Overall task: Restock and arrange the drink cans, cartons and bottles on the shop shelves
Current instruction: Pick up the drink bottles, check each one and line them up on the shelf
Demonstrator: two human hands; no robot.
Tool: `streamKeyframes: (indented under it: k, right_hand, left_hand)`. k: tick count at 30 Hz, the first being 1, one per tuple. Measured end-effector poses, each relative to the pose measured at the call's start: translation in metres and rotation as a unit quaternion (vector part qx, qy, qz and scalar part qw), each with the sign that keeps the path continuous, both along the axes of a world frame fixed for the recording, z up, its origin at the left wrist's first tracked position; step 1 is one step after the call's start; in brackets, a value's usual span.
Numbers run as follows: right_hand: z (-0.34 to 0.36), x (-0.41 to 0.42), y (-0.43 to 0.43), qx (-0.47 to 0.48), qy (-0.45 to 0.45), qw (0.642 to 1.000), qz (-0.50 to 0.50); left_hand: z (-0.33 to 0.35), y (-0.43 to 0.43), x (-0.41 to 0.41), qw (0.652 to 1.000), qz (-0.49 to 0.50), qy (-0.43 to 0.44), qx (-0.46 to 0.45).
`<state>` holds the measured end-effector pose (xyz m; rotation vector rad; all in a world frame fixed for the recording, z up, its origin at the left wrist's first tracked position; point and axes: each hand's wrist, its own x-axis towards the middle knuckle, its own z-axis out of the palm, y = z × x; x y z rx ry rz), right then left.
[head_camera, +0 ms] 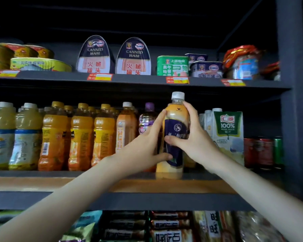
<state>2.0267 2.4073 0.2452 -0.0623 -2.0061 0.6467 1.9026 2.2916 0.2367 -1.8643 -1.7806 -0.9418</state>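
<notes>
1. Milk tea bottle (175,137): white cap, navy label, pale beige drink; it stands upright near the front edge of the middle shelf (42,182), between the purple-capped bottle (147,119) and the juice carton (228,135).
2. Left hand (147,144): fingers spread along the bottle's left side, thumb curled under the label's lower edge; it grips the bottle.
3. Right hand (194,138): wrapped around the bottle's right side, thumb across the label, fingers behind; it too grips the bottle.
4. Orange juice bottles (80,137): a row with yellow caps, left of the held bottle.
5. Pale yellow drink bottles (14,135): white caps, far left.
6. Drink cans (262,151): red and green, right of the carton.
7. Upper shelf: canned ham tins (115,56), upright.
</notes>
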Motion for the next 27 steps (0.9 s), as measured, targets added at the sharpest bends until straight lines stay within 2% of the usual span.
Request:
streamKeyframes:
  k: [4, 8, 10, 12, 14, 16, 24, 27]
  right_hand:
    - [0.003, 0.019, 0.024, -0.027, -0.003, 0.998, -0.052]
    - [0.002, 0.030, 0.045, 0.005, -0.028, 0.991, -0.130]
    - [0.001, 0.034, 0.052, 0.023, -0.063, 0.987, -0.147]
    - [-0.001, 0.039, 0.056, 0.064, -0.136, 0.973, -0.176]
    - [-0.003, 0.044, 0.055, 0.106, -0.228, 0.946, -0.202]
    - [-0.004, 0.047, 0.054, 0.108, -0.271, 0.934, -0.207]
    - [-0.008, 0.020, 0.067, 0.077, -0.246, 0.945, -0.202]
    - [-0.008, 0.007, 0.073, 0.071, -0.247, 0.944, -0.207]
  left_hand:
    - [0.002, 0.019, 0.007, 0.988, 0.039, 0.152, 0.002]
    - [0.004, 0.038, -0.003, 0.943, 0.154, 0.294, 0.017]
    - [0.004, 0.043, -0.015, 0.920, 0.208, 0.333, 0.010]
    - [0.002, 0.047, -0.026, 0.898, 0.241, 0.367, 0.011]
    - [0.001, 0.048, -0.033, 0.886, 0.268, 0.377, -0.014]
    - [-0.002, 0.051, -0.037, 0.872, 0.305, 0.379, -0.060]
    - [-0.005, 0.059, -0.038, 0.862, 0.331, 0.379, -0.069]
    - [-0.006, 0.059, -0.044, 0.862, 0.315, 0.395, -0.028]
